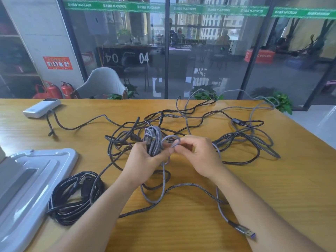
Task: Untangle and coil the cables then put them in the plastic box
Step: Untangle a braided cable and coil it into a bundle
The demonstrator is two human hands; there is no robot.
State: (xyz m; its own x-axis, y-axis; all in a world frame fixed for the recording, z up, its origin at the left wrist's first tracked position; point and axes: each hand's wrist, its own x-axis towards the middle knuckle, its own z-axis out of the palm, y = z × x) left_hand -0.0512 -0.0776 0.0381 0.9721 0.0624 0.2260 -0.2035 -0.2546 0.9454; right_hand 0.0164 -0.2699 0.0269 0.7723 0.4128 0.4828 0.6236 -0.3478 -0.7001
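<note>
White plastic box lid (36,171): lies flat at the table's left edge, likely waiting to close the box; the box itself is barely in view.
Coiled black cable (72,195): wound and parked just beside the lid, seemingly finished.
Left hand (145,160): fingers closed around a bunched grey braided cable (153,140), keeping the turns together.
Right hand (196,153): thumb and fingertips pinching a small loop of the same cable, apparently wrapping it.
Tangled dark and grey cables (236,139): spread across the wooden table (272,188) behind, not yet sorted.

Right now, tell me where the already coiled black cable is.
The coiled black cable lies on the wooden table at lower left, beside the white plastic lid, left of the left hand.
</note>
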